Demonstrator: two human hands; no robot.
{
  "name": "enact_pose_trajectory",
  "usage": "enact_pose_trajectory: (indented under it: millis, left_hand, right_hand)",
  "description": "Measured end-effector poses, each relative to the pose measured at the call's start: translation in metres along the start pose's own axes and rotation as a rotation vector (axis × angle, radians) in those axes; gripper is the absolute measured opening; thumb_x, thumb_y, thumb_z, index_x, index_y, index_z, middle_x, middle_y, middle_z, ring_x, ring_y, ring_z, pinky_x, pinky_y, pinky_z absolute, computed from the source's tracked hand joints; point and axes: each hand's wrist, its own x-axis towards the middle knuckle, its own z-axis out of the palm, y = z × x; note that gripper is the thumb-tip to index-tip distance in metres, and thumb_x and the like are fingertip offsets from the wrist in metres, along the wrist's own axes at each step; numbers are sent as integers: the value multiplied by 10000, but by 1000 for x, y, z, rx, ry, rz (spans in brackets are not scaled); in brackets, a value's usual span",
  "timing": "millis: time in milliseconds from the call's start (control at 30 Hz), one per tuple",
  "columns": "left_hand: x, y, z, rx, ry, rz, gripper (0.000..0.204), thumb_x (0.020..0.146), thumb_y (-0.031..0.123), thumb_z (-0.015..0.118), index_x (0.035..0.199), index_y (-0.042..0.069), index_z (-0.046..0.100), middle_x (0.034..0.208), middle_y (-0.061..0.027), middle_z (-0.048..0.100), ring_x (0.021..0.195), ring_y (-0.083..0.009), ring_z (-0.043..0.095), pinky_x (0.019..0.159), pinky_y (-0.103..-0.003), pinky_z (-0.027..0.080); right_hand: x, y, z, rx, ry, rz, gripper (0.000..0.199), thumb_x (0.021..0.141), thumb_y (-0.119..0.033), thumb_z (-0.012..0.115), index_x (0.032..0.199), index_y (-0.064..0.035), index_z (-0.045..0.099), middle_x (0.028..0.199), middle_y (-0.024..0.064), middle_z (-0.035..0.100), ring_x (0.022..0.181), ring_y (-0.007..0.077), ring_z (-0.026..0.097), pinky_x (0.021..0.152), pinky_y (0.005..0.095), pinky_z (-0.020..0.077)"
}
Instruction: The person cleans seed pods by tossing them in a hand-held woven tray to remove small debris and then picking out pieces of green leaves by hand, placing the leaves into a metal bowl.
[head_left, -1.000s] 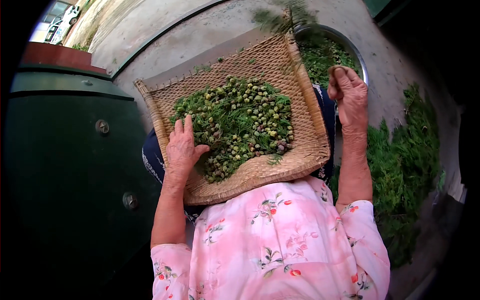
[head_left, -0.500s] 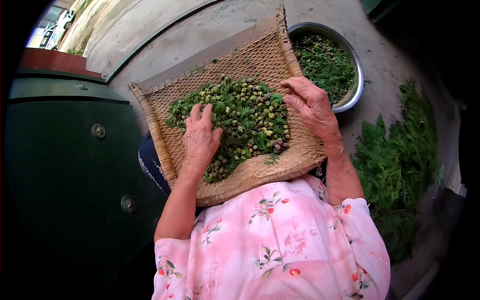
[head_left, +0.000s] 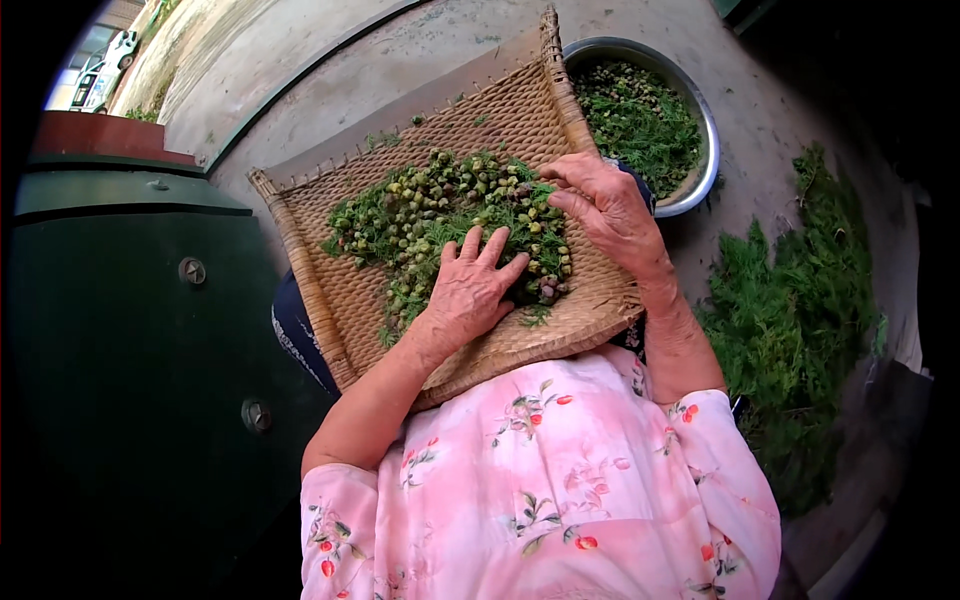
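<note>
A woven wicker winnowing tray [head_left: 597, 300] rests on my lap, tilted. On it lies a heap of small round green and brownish cone-like pods [head_left: 415, 205] mixed with feathery green sprigs [head_left: 375, 235]. My left hand [head_left: 468, 292] lies palm down on the near part of the heap, its fingers spread and touching pods and greenery. At the heap's right edge is my right hand [head_left: 612, 215], thumb and forefinger drawn together beside a bit of green. Whatever may be between those fingertips is too small to make out.
Beyond the tray's right side, a round metal basin [head_left: 712, 165] holds more pods and sprigs. Cut green branches [head_left: 790, 300] are heaped on the concrete floor [head_left: 755, 90] at right. A dark green metal door panel [head_left: 120, 330] stands close on my left.
My left hand has moved right and nearer across the heap, uncovering pods at left. My right hand has shifted slightly left, its fingertips now at the heap's edge.
</note>
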Motion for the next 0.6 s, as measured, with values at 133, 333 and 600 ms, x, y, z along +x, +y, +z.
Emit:
enact_pose_trajectory:
  millis: [133, 333, 600]
  left_hand:
    - [10, 2, 6, 5, 69, -45, 536, 697, 273, 722, 1185, 163, 532, 1355, -123, 387, 1219, -355, 382, 922, -499, 367]
    - [-19, -78, 14, -265, 384, -301, 325, 630, 5, 688, 930, 90, 596, 1047, -94, 552, 957, -278, 544, 773, -342, 470]
    - [-57, -84, -39, -1541, 694, -557, 230, 736, -89, 672, 926, 40, 643, 887, 24, 581, 853, -82, 554, 774, -229, 486]
  right_hand:
    - [-1, -2, 1, -4, -39, 2, 257, 797, -121, 655, 1009, 22, 626, 1004, 182, 627, 929, 332, 607, 796, 357, 480]
    - [-1, -5, 1, -7, -49, -23, 252, 793, -111, 659, 1002, 26, 625, 975, 181, 631, 911, 334, 608, 786, 358, 481]
    - [-2, -5, 0, 98, -33, 58, 254, 789, -89, 666, 1004, 39, 623, 962, 180, 639, 862, 303, 623, 767, 331, 481]
